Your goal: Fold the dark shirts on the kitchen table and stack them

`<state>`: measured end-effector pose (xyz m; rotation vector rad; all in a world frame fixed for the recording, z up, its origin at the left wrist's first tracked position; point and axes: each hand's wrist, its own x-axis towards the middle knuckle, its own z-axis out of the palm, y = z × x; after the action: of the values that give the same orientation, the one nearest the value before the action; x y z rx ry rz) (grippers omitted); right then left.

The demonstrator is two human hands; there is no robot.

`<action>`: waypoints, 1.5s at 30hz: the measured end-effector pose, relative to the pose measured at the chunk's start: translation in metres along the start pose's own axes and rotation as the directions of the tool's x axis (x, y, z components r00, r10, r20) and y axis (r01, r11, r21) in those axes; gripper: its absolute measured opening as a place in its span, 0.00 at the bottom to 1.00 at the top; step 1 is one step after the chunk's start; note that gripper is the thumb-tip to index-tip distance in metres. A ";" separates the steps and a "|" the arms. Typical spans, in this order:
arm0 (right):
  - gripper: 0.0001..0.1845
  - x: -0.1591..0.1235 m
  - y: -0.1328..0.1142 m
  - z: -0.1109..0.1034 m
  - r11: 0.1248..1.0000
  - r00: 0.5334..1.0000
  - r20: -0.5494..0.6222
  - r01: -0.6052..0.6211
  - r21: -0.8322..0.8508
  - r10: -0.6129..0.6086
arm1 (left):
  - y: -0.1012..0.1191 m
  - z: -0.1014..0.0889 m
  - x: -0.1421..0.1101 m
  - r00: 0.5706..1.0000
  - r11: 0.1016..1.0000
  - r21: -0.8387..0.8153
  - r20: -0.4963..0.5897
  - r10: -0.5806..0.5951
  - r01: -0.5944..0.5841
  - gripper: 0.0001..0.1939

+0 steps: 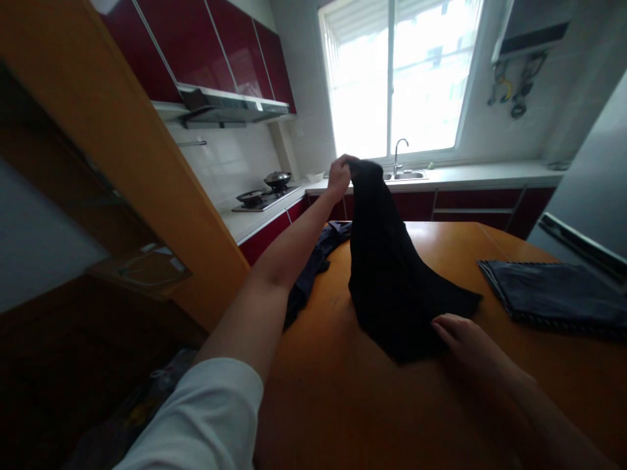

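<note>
A black garment (392,267) rises in a peak from the orange wooden table (372,405). My left hand (340,175) is stretched far forward and pinches the garment's top edge, lifting it high. Its lower end lies spread on the table. There my right hand (463,336) rests with fingers flat on the garment's near corner, pressing it down.
A dark blue garment (313,271) lies crumpled at the table's left edge, behind my left arm. A folded grey-blue cloth (553,294) sits at the right. Beyond are a counter with a sink (404,174), a gas stove (264,196), and red cabinets (215,46). A fridge (592,196) stands right.
</note>
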<state>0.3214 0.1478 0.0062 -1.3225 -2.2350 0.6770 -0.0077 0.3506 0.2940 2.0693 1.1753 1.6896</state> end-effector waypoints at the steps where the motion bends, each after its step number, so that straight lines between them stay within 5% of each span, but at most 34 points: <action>1: 0.18 0.000 0.001 0.000 1.000 1.000 0.004 0.014 0.005 -0.014 | 0.009 -0.010 0.023 0.994 0.997 0.003 -0.081 0.078 -0.078 0.34; 3: 0.19 0.001 0.004 0.000 0.999 0.999 -0.010 0.039 0.006 -0.039 | 0.027 -0.034 0.057 0.973 0.981 0.002 -0.130 0.192 -0.194 0.39; 5: 0.19 0.002 0.007 0.002 0.998 0.997 -0.035 0.066 0.012 -0.066 | 0.043 -0.062 0.072 0.948 0.960 -0.030 -0.169 0.270 -0.279 0.27; 9: 0.20 0.002 0.010 0.008 0.993 0.993 -0.033 0.115 0.022 -0.115 | 0.052 -0.123 0.043 0.931 0.945 -0.116 -0.245 0.270 -0.305 0.13; 12: 0.20 0.002 0.006 0.013 0.991 0.991 -0.006 0.136 0.008 -0.136 | 0.034 -0.160 -0.028 0.957 0.982 -0.112 -0.266 0.120 -0.154 0.06; 17: 0.20 0.002 0.003 0.021 0.988 0.985 0.084 0.153 -0.007 -0.152 | -0.027 -0.203 -0.207 0.951 0.944 0.217 -0.238 -0.196 0.249 0.10; 21: 0.20 0.003 0.006 0.026 0.986 0.978 0.131 0.164 0.008 -0.163 | -0.068 -0.227 -0.339 0.885 0.635 0.629 -0.211 -0.415 0.448 0.13; 23: 0.20 0.004 0.007 0.028 0.985 0.974 0.146 0.172 0.013 -0.172 | -0.077 -0.230 -0.379 0.833 0.472 0.728 -0.247 -0.496 0.497 0.14; 25: 0.20 0.005 0.007 0.030 0.985 0.974 0.148 0.173 0.014 -0.173 | -0.076 -0.222 -0.395 0.824 0.338 0.802 -0.307 -0.476 0.494 0.15; 28: 0.20 0.006 0.009 0.032 0.984 0.972 0.154 0.177 0.014 -0.176 | -0.064 -0.186 -0.386 0.915 0.319 0.886 -0.225 -0.336 0.335 0.15; 30: 0.20 0.007 0.011 0.033 0.984 0.971 0.158 0.180 0.014 -0.180 | -0.058 -0.146 -0.370 0.955 0.468 0.869 -0.016 -0.296 0.160 0.15; 33: 0.20 0.007 0.013 0.035 0.985 0.974 0.149 0.171 0.018 -0.172 | -0.060 -0.075 -0.348 0.910 0.639 0.767 0.226 -0.347 0.053 0.16; 37: 0.20 0.008 0.015 0.036 0.988 0.979 0.132 0.153 0.033 -0.156 | -0.084 -0.006 -0.318 0.851 0.639 0.767 0.297 -0.433 0.057 0.23; 40: 0.21 0.009 0.017 0.036 0.989 0.982 0.126 0.137 0.058 -0.143 | -0.098 -0.013 -0.277 0.863 0.624 0.774 0.243 -0.443 0.102 0.17; 43: 0.21 0.010 0.019 0.036 0.988 0.982 0.123 0.134 0.082 -0.144 | -0.099 -0.076 -0.225 0.926 0.592 0.791 0.094 -0.366 0.154 0.17; 45: 0.19 0.011 0.020 0.037 0.987 0.983 0.115 0.134 0.093 -0.144 | -0.093 -0.130 -0.199 0.962 0.546 0.807 -0.098 -0.255 0.227 0.17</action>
<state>0.3074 0.1593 -0.0331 -1.0992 -2.3404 0.8107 -0.1685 0.2345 0.1339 2.1552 2.4496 1.0250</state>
